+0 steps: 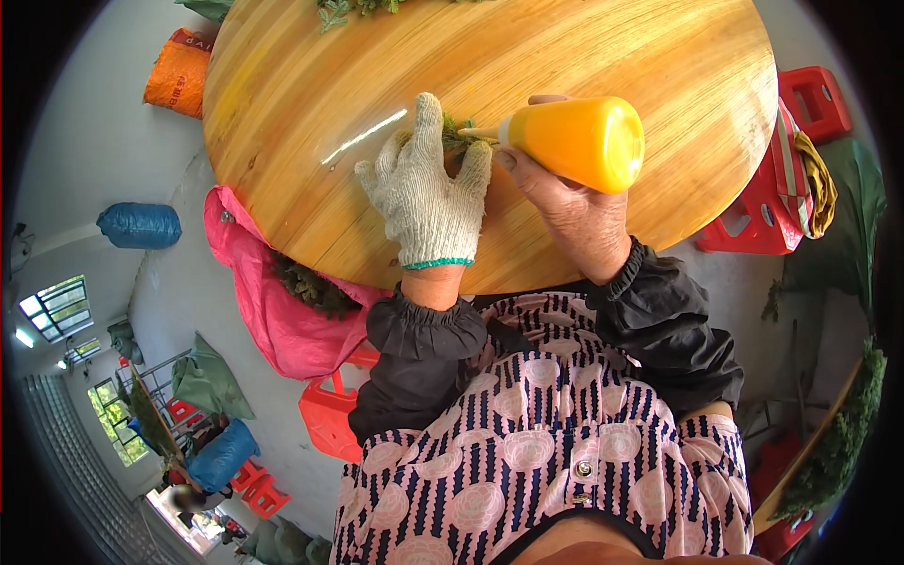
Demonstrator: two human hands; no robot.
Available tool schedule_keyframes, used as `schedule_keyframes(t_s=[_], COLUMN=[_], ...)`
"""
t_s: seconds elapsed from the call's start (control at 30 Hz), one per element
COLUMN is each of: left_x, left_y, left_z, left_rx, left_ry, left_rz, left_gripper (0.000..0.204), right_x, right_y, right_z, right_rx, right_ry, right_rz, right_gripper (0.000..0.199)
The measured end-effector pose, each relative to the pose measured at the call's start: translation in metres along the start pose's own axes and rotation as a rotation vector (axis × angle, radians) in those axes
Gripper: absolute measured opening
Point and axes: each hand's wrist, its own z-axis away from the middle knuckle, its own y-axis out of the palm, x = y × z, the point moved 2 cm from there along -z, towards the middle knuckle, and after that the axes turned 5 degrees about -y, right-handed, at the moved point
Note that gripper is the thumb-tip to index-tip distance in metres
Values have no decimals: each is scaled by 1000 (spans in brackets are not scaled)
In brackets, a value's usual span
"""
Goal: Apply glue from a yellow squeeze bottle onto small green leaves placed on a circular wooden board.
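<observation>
My left hand (426,198), in a white knitted glove with a green cuff edge, lies palm down over the wooden table with its fingers spread. A small green sprig (456,141) shows in the gap between its thumb and forefinger, partly hidden by the glove. My bare right hand (565,196) is wrapped round a yellow squeeze bottle (574,141), which is tipped on its side with its base toward the right. The bottle's pale, narrow nozzle (478,132) points left and reaches the sprig, close to my gloved thumb.
The round wooden table (311,104) has more greenery (363,8) at its far edge. A pink sack (273,311) of foliage sits at the near left, above a red stool (328,414). Red stools (753,217) and a green sack (838,254) stand at the right; an orange bag (179,75) stands left.
</observation>
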Motion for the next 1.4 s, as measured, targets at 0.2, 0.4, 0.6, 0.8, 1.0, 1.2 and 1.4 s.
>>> schedule_keyframes(t_s=[0.2, 0.4, 0.6, 0.8, 1.0, 1.2, 1.4], left_x=[2, 2, 3, 4, 1, 1, 3], left_y=[0, -2, -1, -1, -1, 1, 5], left_z=[1, 0, -2, -1, -1, 0, 1], left_rx=[-7, 0, 7, 4, 13, -13, -38], left_ry=[50, 45, 62, 92, 82, 109, 121], left_rz=[-29, -66, -99, -119, -115, -98, -100], left_gripper=[72, 72, 72, 72, 69, 64, 61], right_x=[5, 5, 9, 18, 15, 16, 19], right_y=[2, 0, 1, 0, -4, -10, -12], right_z=[0, 0, 1, 3, 4, 3, 5], right_rx=[-44, 9, 38, -17, -17, 2, 26], right_ry=[-21, -203, -233, -72, -140, -137, -259], right_rz=[41, 181, 236, 124, 189, 214, 351], right_gripper=[41, 37, 28, 30, 41, 37, 30])
